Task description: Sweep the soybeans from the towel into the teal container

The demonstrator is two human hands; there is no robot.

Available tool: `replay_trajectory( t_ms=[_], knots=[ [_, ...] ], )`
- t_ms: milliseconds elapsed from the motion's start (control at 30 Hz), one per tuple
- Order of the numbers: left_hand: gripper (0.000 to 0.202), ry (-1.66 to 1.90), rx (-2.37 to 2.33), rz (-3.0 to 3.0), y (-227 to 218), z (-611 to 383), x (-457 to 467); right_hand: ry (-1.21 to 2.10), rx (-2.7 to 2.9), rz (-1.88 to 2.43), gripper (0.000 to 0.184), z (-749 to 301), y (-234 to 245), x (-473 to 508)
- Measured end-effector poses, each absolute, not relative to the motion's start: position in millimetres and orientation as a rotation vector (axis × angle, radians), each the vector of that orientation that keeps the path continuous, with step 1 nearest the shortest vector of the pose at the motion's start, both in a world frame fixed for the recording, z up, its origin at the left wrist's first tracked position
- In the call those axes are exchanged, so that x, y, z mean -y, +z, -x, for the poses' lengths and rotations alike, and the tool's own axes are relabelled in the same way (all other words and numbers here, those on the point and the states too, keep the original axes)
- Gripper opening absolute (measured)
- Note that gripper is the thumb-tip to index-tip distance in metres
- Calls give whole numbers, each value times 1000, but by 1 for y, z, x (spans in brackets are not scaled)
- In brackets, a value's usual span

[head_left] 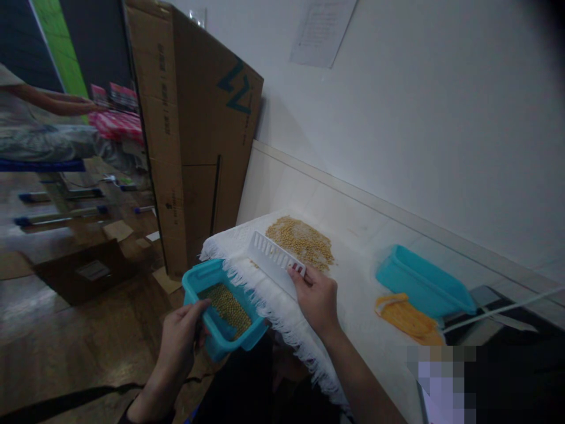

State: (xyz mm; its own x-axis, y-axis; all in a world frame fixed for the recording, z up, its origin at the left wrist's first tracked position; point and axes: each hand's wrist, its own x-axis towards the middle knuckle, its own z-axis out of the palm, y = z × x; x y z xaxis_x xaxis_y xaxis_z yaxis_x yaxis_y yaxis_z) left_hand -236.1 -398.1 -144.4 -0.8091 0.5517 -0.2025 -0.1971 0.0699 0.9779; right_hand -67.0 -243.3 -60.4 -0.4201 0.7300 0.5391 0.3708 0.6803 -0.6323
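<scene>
My left hand point(183, 330) is closed on the near rim of a blue plastic container point(212, 338), held just below the table's edge. Small greenish-yellow beans point(227, 309) cover part of its bottom. In my right hand point(315, 294), pinched at one end, is a white plastic strip with a row of slots point(278, 262). It stands on its long edge over the fringed white cloth point(282, 309). Just beyond it lies a spread of yellow beans mixed with pale grains point(302, 238). A few beans lie on the near side of the strip.
An empty-looking blue tub point(424, 282) and a folded orange cloth point(408, 318) sit on the right of the table. A tall cardboard box point(212, 129) stands at the left by the wall. Another person point(48, 118) sits farther left, beyond an open carton point(88, 268) on the floor.
</scene>
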Motion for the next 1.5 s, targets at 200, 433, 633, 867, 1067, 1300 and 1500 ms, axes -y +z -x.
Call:
replay_trajectory(
  t_ms=[200, 433, 633, 867, 1067, 1300, 1500],
  knots=[
    [42, 1817, -1703, -277, -143, 236, 399, 495, 2052, 846, 23, 69, -62, 240],
    [39, 1835, -1689, -244, -145, 237, 398, 504, 2061, 822, 24, 68, -66, 244],
    [39, 1835, -1686, -249, -144, 236, 398, 528, 2074, 803, 24, 66, -67, 250],
    [39, 1839, -1685, -247, -145, 236, 398, 581, 2120, 783, 23, 60, -64, 271],
    [40, 1828, -1694, -239, -144, 235, 398, 671, 2023, 831, 24, 52, -66, 277],
    [38, 1838, -1679, -199, -144, 234, 397, 892, 1783, 927, 32, 59, -79, 251],
    [38, 1819, -1700, -228, -143, 234, 398, 988, 1627, 1058, 38, 44, -93, 219]
  ],
)
